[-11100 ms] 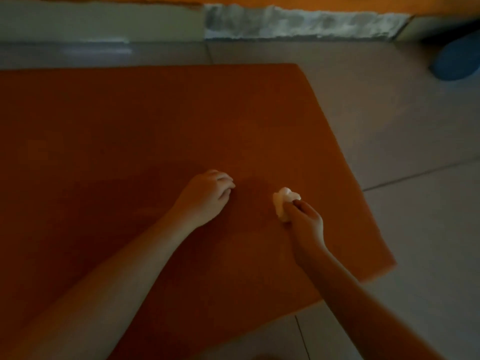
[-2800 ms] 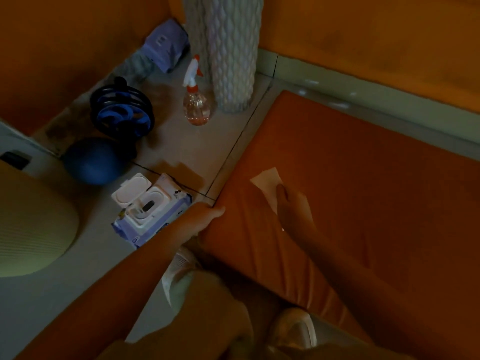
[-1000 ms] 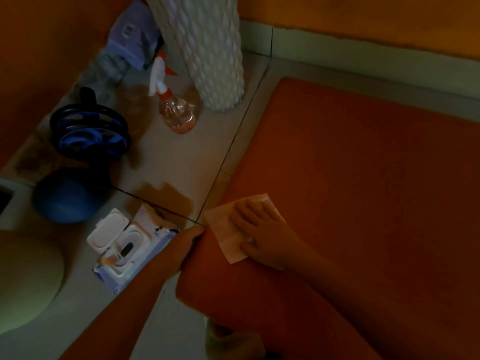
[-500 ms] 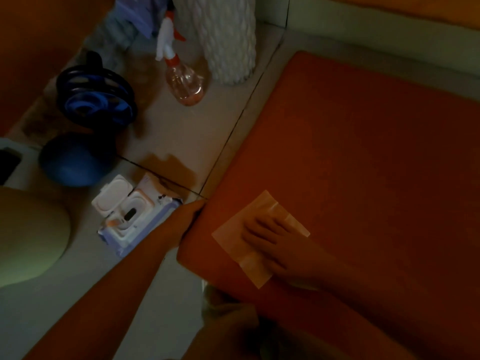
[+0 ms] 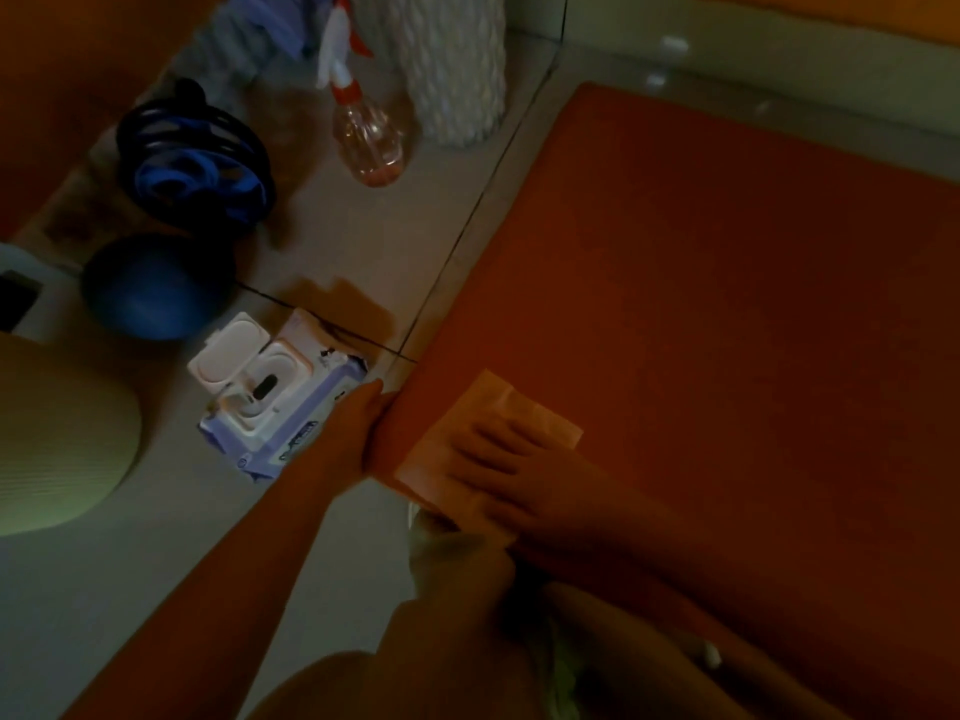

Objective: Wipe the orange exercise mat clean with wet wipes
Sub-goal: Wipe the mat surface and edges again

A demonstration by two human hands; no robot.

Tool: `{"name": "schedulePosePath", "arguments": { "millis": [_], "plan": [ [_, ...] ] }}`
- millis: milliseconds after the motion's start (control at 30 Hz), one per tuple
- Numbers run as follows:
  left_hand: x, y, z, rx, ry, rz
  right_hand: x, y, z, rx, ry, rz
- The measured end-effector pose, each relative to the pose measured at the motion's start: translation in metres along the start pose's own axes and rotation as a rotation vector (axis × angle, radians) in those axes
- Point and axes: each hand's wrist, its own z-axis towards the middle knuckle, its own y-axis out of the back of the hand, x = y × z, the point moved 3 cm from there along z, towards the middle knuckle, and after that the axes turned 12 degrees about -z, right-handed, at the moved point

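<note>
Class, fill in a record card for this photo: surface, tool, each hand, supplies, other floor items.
Surface: orange exercise mat on tiled floor
Tool: one unfolded wet wipe, flat on the mat's corner
Right hand: fingers spread, pressing on the wipe
Left hand: against the mat's corner edge; grip unclear
Supplies: wet wipes pack, lid open, on the floor beside the mat
Other items: spray bottle, blue ball, white textured cylinder
</note>
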Motion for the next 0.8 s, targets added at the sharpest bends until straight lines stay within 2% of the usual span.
{"name": "schedulePosePath", "arguments": {
  "millis": [133, 200, 333, 500, 600, 733, 800],
  "plan": [
    [0.002, 0.002, 0.011, -0.044, -0.054, 0.072, -0.017, 0.003, -0.032, 0.134, -0.017, 0.0],
    [0.004, 0.0, 0.015, -0.05, -0.05, 0.099, -0.019, 0.002, -0.01, 0.173, -0.032, -0.019],
    [0.001, -0.003, 0.022, -0.055, -0.136, 0.262, -0.014, 0.0, 0.033, 0.164, -0.187, 0.049],
    [-0.014, -0.018, 0.025, 0.054, -0.396, 0.588, -0.016, 0.003, -0.055, 0.175, -0.19, 0.005],
    [-0.008, -0.028, 0.022, 0.07, -0.487, 0.799, -0.021, 0.013, -0.11, 0.22, -0.241, -0.078],
    [0.0, -0.025, 0.022, 0.025, -0.524, 0.928, -0.04, 0.016, -0.097, 0.337, -0.336, -0.014],
    [-0.001, -0.026, 0.021, 0.02, -0.515, 0.929, -0.063, 0.01, -0.071, 0.316, -0.452, 0.033]
  ]
}}
